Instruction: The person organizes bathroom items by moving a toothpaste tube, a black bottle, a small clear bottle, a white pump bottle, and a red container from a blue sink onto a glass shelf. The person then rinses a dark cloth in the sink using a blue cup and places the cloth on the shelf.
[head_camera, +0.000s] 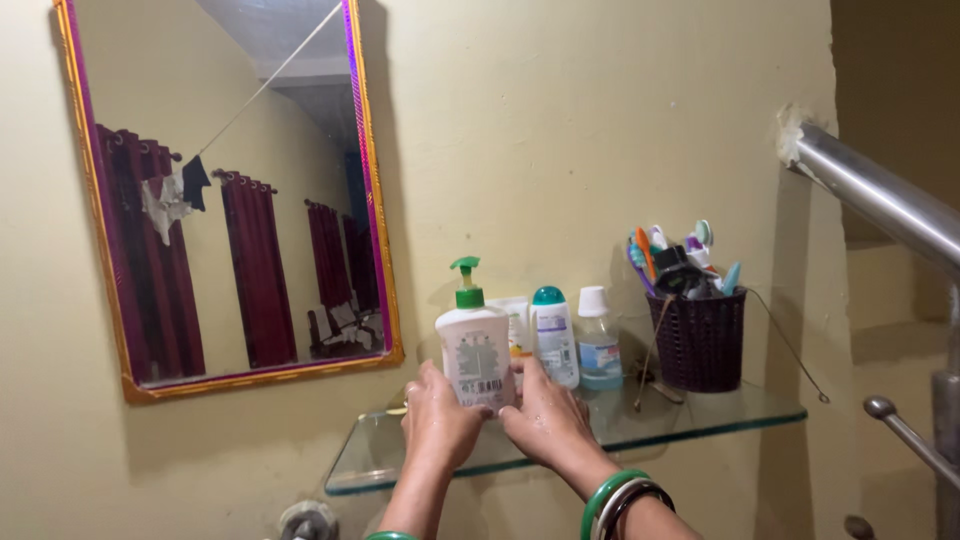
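Note:
A white pump bottle (474, 350) with a green pump head stands upright on a glass shelf (700, 418) fixed to a cream wall. My left hand (438, 420) grips its lower left side. My right hand (545, 418) presses against its lower right side, with green and silver bangles on that wrist. Just behind the pump bottle stand a white bottle with a teal cap (553, 335), a small clear bottle with a white cap (598, 338) and part of another white container (517, 322).
A dark woven basket (699, 340) full of toothbrushes and combs sits at the shelf's right end. A gold-framed mirror (235, 190) hangs to the left. A metal stair rail (880, 195) runs down at the right. A tap top (306, 520) shows below the shelf.

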